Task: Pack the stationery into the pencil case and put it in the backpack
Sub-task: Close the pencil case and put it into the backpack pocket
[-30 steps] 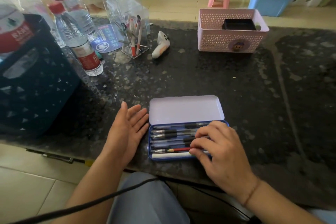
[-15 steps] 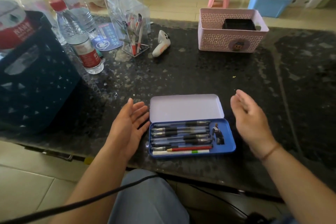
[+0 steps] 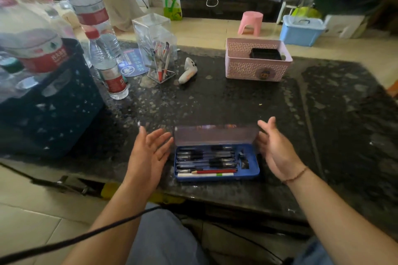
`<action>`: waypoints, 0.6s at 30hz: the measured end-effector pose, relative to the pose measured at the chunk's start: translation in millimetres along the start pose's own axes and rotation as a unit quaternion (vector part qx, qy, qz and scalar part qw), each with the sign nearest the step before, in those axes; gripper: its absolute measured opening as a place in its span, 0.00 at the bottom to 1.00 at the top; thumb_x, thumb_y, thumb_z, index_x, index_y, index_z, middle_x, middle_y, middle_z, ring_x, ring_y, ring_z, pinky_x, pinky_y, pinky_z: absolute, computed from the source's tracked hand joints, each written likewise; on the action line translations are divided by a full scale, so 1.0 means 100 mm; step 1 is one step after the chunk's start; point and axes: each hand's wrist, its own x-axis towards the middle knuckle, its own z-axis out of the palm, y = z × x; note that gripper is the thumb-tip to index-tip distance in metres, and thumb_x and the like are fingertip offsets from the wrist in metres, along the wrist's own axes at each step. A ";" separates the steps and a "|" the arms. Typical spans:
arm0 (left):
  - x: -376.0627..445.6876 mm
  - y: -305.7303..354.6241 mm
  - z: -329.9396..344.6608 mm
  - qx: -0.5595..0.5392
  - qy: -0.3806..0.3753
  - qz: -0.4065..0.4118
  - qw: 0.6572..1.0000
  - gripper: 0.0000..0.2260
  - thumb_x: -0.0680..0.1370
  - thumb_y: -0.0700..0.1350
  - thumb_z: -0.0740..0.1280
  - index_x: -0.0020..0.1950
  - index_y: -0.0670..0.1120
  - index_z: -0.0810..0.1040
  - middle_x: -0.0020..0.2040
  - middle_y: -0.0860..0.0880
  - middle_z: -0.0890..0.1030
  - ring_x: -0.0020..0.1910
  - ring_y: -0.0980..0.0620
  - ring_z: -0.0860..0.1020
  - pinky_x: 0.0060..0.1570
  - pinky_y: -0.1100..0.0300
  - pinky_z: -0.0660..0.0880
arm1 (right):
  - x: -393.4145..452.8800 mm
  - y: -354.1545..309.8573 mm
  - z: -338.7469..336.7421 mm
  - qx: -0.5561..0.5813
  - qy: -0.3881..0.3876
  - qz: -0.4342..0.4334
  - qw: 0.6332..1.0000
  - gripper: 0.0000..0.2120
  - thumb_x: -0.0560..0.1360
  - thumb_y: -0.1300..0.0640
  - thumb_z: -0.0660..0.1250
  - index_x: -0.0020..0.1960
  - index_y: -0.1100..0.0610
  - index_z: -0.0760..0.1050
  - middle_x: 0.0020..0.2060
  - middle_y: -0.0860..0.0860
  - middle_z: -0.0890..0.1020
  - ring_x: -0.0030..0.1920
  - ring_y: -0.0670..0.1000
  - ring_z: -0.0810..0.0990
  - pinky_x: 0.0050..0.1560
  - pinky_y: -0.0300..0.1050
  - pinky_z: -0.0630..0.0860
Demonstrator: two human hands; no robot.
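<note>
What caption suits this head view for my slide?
Both open hands, left and right, flank the half-raised lid of the filled pencil case.

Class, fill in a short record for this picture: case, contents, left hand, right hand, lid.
case: blue pencil case on the black table
contents: pens, red pencil, white pen
left hand: left hand open, beside the case
right hand: right hand open, at the lid's right end
lid: lid raised, partly closed
</note>
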 end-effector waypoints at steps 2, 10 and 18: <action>-0.11 -0.07 -0.06 0.032 -0.012 -0.005 0.999 0.26 0.82 0.60 0.52 0.69 0.43 0.72 0.64 0.46 0.78 0.60 0.52 0.77 0.66 0.54 0.68 | -0.20 0.06 0.00 -0.063 0.001 -0.029 0.998 0.45 0.66 0.23 0.52 0.71 0.54 0.66 0.66 0.49 0.75 0.64 0.46 0.72 0.69 0.46 0.63; -0.26 -0.37 -0.17 0.416 -0.006 0.159 0.896 0.10 0.81 0.48 0.64 0.62 0.52 0.78 0.62 0.57 0.79 0.64 0.59 0.75 0.67 0.60 0.69 | -0.49 0.43 0.03 -0.326 0.009 -0.131 0.936 0.25 0.78 0.43 0.55 0.71 0.53 0.67 0.71 0.46 0.65 0.72 0.41 0.56 0.70 0.37 0.53; -0.02 -0.61 0.40 0.816 -0.140 0.242 0.505 0.37 0.73 0.66 0.25 0.79 0.51 0.38 0.80 0.52 0.35 0.77 0.51 0.32 0.74 0.40 0.34 | -0.22 0.38 0.51 -0.658 -0.037 -0.170 0.733 0.25 0.80 0.45 0.42 0.77 0.47 0.47 0.77 0.44 0.47 0.76 0.49 0.39 0.74 0.57 0.41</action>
